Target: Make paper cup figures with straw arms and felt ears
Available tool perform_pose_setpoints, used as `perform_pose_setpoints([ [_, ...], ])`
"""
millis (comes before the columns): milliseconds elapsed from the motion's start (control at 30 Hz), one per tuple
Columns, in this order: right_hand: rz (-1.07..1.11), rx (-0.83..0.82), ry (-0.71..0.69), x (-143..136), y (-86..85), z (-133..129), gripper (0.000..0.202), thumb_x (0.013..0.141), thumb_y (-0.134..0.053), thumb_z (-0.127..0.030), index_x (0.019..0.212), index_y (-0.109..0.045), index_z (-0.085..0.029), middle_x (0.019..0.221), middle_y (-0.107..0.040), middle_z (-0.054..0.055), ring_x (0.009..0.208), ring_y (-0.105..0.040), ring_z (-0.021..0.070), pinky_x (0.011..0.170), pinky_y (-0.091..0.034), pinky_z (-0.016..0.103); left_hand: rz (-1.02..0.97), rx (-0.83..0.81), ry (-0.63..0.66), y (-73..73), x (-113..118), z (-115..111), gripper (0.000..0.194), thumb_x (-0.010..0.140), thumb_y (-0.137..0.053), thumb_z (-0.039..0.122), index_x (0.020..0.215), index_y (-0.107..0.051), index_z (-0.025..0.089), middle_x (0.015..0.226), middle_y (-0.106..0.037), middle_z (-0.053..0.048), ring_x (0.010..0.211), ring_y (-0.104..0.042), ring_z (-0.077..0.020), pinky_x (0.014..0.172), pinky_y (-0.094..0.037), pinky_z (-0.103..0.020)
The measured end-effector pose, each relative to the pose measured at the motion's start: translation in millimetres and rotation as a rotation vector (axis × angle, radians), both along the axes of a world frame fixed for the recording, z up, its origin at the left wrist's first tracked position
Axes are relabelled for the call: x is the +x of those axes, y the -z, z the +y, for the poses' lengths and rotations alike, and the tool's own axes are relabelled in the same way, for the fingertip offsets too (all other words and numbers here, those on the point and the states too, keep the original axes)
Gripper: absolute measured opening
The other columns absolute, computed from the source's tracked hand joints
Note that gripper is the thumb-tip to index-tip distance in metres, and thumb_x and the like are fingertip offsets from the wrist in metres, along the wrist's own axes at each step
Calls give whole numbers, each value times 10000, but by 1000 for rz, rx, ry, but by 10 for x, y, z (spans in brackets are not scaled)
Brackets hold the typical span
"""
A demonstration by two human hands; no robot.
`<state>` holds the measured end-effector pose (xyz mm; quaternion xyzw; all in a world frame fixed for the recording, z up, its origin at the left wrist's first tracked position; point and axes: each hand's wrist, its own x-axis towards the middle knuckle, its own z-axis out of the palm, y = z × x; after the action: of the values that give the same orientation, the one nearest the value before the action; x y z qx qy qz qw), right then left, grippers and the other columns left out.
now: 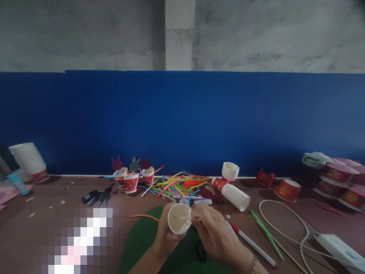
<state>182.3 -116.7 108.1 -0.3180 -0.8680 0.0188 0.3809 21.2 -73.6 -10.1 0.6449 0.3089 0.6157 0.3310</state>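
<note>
My left hand [165, 232] is wrapped round a white paper cup [179, 228], its open mouth tilted toward me. A small dark spot shows on the inside of the cup. Close against the cup's right side, my right hand [209, 230] pinches a thin pale stick [185, 218], whose end reaches across the cup's mouth. Much of the stick is hidden by the fingers. Both hands are above a green mat [137, 243] on the brown table. A small black object [201, 251] lies on the mat under my right wrist. An orange straw [145, 216] lies left of my left hand.
Colourful straws [179, 186] are heaped behind my hands. Red-and-white cups [131, 183] with animal cutouts stand back left, near black scissors [98, 196]. A cup stack [235, 196] lies right of the heap. A marker [253, 243], white cable [306, 232] and power strip [340, 249] lie right.
</note>
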Motion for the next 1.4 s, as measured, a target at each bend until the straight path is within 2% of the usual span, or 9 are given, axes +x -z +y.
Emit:
perform_pose_setpoints([
  [233, 44, 3, 3, -61, 14, -31, 147, 925, -327, -160, 848, -445, -200, 758, -560, 40, 673, -487, 152, 589, -361, 264, 2, 10, -14, 24, 12, -22, 462, 678, -707, 333, 1083, -526, 206, 1002, -597, -63, 875, -593, -236, 775, -493, -343],
  [467, -139, 83, 80, -140, 169, 36, 190, 876, -407, -166, 711, -496, -190, 699, -564, 21, 676, -450, 163, 614, -318, 301, 72, 116, -98, 10, 62, -78, 420, 646, -733, 328, 1013, -558, 219, 939, -628, -58, 843, -619, -246, 757, -516, -369],
  [667, -116, 38, 107, -131, 92, 3, 107, 856, -482, -177, 862, -585, -207, 1010, -583, 61, 899, -489, 212, 751, -384, 359, -86, -35, -24, -41, 144, -106, 597, 634, -734, 408, 1143, -485, 218, 1105, -612, -102, 1002, -604, -286, 868, -494, -411],
  [767, -66, 25, 125, -131, 83, -27, 166, 847, -507, -210, 975, -607, -245, 1276, -479, 76, 1107, -439, 273, 886, -382, 446, -177, -128, 7, -62, 185, -103, 625, 636, -719, 463, 1162, -489, 215, 1137, -619, -119, 1030, -599, -306, 879, -492, -438],
  [933, 125, -235, 180, -125, 320, 58, 609, 863, -447, -252, 1423, -214, -203, 1431, -331, 138, 1311, -286, 279, 1052, -284, 491, -349, -350, 3, -106, 145, -12, 573, 582, -752, 506, 1038, -582, 204, 1034, -679, -99, 1009, -615, -315, 854, -512, -420],
  [1033, 236, -519, 287, -164, 535, 180, 583, 830, -377, -128, 1400, -264, -175, 1337, -471, 135, 1252, -408, 229, 1035, -330, 422, -506, -531, -170, -176, 114, 57, 563, 601, -727, 527, 1031, -571, 198, 1000, -672, -80, 1006, -618, -288, 832, -523, -377],
  [1133, 175, -676, 236, -215, 629, 261, 423, 828, -387, -117, 1241, -472, -153, 1032, -662, 109, 997, -593, 204, 863, -441, 307, -599, -611, -184, -258, 114, 83, 605, 584, -731, 531, 1055, -544, 200, 956, -667, -68, 942, -643, -264, 754, -547, -340],
  [1267, 62, -665, 240, -183, 544, 303, 276, 880, -360, -179, 835, -632, -168, 727, -658, 48, 673, -583, 158, 602, -400, 230, -704, -679, -84, -373, 69, 115, 494, 656, -701, 503, 1025, -552, 209, 892, -677, -43, 815, -676, -229, 710, -562, -341],
  [1400, -3, -689, 208, 6, 427, 381, 279, 859, -394, -185, 795, -666, -190, 618, -586, -5, 581, -508, 126, 519, -319, 213, -887, -698, -39, -446, -122, 260, 276, 808, -579, 418, 1018, -567, 239, 923, -683, -17, 771, -689, -190, 716, -576, -359],
])
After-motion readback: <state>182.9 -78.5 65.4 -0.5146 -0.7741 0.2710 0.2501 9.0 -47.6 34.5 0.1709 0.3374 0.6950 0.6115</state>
